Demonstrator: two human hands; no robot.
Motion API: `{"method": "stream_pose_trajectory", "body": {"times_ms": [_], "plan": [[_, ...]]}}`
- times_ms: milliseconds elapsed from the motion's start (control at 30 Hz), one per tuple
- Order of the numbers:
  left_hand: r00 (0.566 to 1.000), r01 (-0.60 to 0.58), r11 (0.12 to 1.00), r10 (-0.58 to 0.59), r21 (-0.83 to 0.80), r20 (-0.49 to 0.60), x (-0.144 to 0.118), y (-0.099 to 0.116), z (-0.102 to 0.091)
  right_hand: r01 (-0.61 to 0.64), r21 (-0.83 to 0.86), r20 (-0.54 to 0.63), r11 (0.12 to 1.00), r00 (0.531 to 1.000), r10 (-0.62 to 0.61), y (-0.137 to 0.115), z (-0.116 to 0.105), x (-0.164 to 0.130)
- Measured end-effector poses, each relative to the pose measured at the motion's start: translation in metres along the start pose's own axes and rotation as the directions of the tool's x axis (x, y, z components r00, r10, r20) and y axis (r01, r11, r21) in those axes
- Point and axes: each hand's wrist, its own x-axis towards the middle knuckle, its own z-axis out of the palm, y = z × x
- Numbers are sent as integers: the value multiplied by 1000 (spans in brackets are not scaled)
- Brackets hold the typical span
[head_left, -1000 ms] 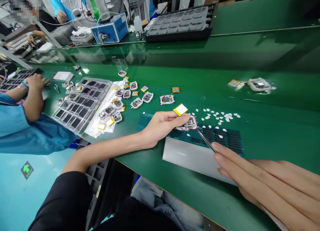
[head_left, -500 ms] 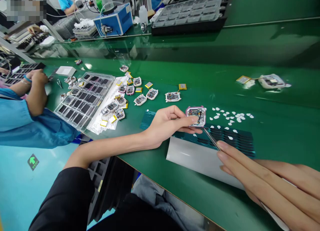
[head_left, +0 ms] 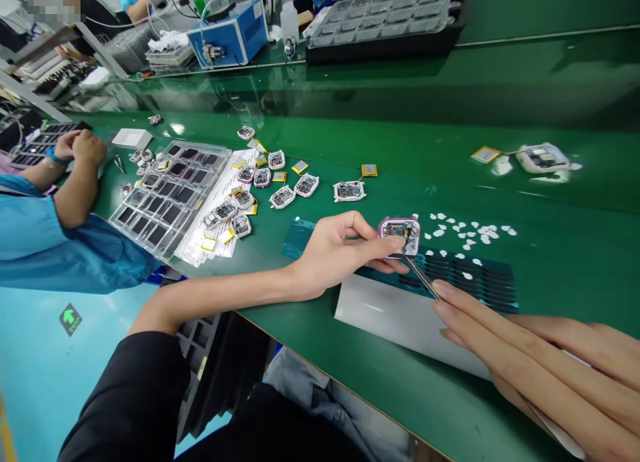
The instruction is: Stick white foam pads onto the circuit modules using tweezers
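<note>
While a co-worker's hands (head_left: 75,145) rest at the far left edge by a dark tray (head_left: 35,142), a clear tray (head_left: 167,195) of black parts lies just right of them, w/ a paper strip (head_left: 220,209) beside it. Small modules (head_left: 280,197) and yellow cells are scattered upper-centre on the green table (head_left: 350,135). Centre frame, left hand (head_left: 340,249) – thumb and fingers closed on a pink-rimmed module (head_left: 400,234), held tilted up w/ its open side to the camera, just above a dark sheet (head_left: 475,279). Tweezers (head_left: 423,279) run from the module's lower edge down-right to the right hand (head_left: 530,355) – fingers straight and pressed together on the tool at lower right. White dots (head_left: 465,232) lie right of the module; another module (head_left: 543,159) sits far upper right.
</note>
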Motion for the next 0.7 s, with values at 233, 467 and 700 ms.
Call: {"method": "stream_pose_trajectory", "body": {"times_ms": [233,467,700], "plan": [[1000,-24,998,25,53,-15,-1,-3,1,-10,-3,-4,1000,1000,10,-2,0,1],[999,-26,998,28,61,-28,-1,-5,1,-25,20,-71,1000,997,26,-4,8,0],[1000,-3,1000,4,22,-31,0,-6,2,5,22,-95,1000,995,-3,0,14,-8]]}}
